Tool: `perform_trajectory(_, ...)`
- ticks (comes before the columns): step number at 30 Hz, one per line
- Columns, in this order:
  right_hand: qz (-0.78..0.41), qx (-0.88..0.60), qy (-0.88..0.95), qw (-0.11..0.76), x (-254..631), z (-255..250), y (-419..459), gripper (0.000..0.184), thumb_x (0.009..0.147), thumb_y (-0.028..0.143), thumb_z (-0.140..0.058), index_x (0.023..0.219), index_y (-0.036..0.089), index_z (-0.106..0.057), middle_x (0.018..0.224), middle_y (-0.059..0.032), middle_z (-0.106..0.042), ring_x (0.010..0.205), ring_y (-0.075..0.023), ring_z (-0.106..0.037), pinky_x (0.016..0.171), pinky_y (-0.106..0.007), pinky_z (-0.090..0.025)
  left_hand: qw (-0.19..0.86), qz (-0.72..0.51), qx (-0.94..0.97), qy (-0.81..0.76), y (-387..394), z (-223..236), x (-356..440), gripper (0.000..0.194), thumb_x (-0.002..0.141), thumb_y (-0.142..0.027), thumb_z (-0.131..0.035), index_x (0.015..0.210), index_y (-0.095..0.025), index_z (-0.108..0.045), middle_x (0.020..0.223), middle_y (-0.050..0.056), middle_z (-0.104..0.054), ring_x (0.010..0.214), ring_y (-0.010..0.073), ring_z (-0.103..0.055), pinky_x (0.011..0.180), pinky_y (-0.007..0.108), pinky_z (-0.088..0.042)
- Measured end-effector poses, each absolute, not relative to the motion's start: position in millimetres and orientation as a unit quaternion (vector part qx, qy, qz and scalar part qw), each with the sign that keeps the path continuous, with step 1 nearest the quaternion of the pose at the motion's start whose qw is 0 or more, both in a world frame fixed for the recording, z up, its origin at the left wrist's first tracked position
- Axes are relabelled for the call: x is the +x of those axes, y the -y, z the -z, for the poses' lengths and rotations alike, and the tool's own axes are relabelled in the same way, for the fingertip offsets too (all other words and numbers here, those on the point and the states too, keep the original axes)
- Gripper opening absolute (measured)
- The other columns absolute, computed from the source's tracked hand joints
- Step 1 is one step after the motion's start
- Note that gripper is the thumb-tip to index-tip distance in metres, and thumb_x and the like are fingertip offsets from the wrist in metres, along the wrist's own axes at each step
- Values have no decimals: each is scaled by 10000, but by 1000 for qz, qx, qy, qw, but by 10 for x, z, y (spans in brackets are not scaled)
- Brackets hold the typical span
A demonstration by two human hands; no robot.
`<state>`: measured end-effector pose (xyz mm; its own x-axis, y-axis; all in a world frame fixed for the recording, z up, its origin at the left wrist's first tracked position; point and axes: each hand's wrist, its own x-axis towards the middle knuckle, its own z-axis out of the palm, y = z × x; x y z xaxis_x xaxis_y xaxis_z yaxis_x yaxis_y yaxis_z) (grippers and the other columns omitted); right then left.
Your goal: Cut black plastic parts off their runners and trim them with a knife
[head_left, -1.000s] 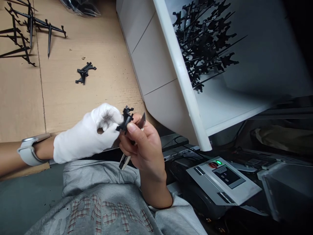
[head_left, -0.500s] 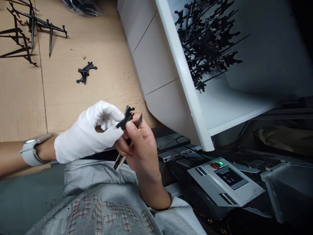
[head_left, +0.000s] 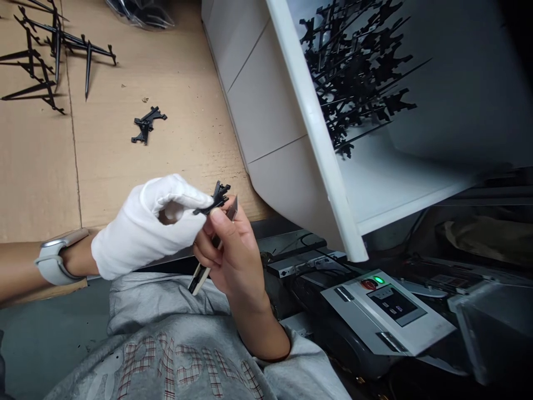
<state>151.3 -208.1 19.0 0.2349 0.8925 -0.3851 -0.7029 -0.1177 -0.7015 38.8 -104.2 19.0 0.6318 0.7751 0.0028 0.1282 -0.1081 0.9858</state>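
L grip (head_left: pixel 139 228), curled, & R grip (head_left: pixel 233 244), thumb atop, both pinch blk pc (head_left: pixel 220 196), R w/ knife (head_left: pixel 200 278).

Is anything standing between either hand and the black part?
Only the white glove on the left hand, which pinches the black part. The bare right hand touches it directly; the knife in that hand shows beside it, not in between.

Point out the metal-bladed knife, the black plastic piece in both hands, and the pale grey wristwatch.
Metal-bladed knife (head_left: pixel 200 278): head view, exposed handle.
Black plastic piece (head_left: pixel 219 198): head view, central body.
Pale grey wristwatch (head_left: pixel 51 265): head view, band.
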Motion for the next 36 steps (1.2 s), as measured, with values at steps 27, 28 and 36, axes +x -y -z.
perform_trajectory(27, -140, -773, 532, 315, 2186, 127, 2142, 272, 998, 483, -677, 1093, 231, -717, 1043, -142, -786, 980, -330, -768, 899, -454, -623, 592, -179, 658, -429, 43, -869, 372, 335, 1068, -215, -547, 741, -184, -617, 722, -21, -526, 603, 98, -424, 687, 283, -353)
perform_trajectory(28, -140, -773, 531, 317, 2194, 142, 2135, 297, 994, 522, -679, 1076, 239, -712, 1026, -135, -781, 960, -327, -761, 887, -453, -620, 681, -228, 551, -425, 53, -961, 379, 378, 1117, -239, -489, 775, -170, -636, 716, -34, -518, 556, 65, -399, 646, 250, -324)
perform_trajectory(36, -166, -785, 501, 325, 2191, 132, 2119, 393, 936, 645, -696, 1033, 263, -691, 1008, -119, -785, 940, -330, -755, 846, -456, -612, 825, -385, 257, -325, 265, -1340, 362, 621, 1206, -488, -171, 884, -173, -599, 593, -98, -479, 440, 19, -358, 569, 202, -339)
